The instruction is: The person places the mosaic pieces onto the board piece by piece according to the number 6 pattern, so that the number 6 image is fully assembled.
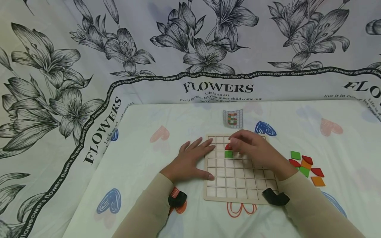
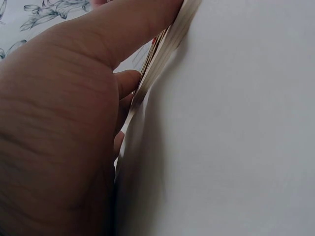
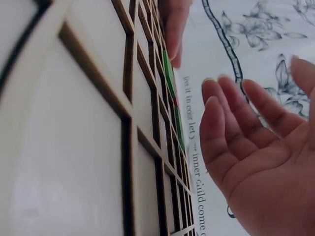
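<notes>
A wooden grid board lies on the white cloth. A green square tile sits in one of its upper cells, with a red tile just above it, partly covered by my right hand. My left hand rests at the board's left edge, fingers spread, thumb along the rim. Over the upper part of the board hovers my right hand, its fingers bent loosely. In the right wrist view the thumb stands apart from the fingers, with nothing visible between them. Green tiles show in the grid beyond.
Behind the board lies a small card printed with a coloured grid pattern. Loose red, green and orange tiles are scattered to the right of the board, close to my right forearm. Black bands sit at both wrists.
</notes>
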Tool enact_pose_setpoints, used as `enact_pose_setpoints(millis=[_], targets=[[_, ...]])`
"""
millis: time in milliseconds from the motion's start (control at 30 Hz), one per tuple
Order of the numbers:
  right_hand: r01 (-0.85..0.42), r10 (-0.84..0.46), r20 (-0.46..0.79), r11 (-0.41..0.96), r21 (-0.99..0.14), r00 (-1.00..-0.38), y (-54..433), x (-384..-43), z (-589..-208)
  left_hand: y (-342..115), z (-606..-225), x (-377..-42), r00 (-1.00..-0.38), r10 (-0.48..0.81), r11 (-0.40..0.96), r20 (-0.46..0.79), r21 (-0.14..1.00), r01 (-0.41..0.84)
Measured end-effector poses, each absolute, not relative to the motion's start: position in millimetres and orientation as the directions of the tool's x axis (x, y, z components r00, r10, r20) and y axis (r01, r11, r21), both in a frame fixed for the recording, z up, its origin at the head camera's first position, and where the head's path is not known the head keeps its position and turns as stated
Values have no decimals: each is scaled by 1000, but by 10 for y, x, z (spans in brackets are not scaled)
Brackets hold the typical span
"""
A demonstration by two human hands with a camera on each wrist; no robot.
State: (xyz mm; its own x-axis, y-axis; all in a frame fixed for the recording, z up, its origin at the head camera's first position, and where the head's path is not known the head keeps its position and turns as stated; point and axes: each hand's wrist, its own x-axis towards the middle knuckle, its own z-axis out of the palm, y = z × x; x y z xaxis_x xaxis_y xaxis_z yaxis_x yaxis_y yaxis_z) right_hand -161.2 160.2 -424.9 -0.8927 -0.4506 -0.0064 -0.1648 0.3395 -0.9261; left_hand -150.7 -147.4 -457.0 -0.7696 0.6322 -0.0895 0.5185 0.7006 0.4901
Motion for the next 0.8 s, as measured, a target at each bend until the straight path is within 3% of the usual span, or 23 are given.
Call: enact_pose_setpoints(millis=[433, 800], targets=[[-220, -471, 111, 181, -959, -875, 1748, -1566, -4006, -1472, -4572, -1506, -772, 629, 706, -92, 485, 517], [-250, -453, 136, 202, -947, -881, 2012, -1504, -3940, -1462, -4579, -1508, -778, 621, 713, -95, 481, 510]])
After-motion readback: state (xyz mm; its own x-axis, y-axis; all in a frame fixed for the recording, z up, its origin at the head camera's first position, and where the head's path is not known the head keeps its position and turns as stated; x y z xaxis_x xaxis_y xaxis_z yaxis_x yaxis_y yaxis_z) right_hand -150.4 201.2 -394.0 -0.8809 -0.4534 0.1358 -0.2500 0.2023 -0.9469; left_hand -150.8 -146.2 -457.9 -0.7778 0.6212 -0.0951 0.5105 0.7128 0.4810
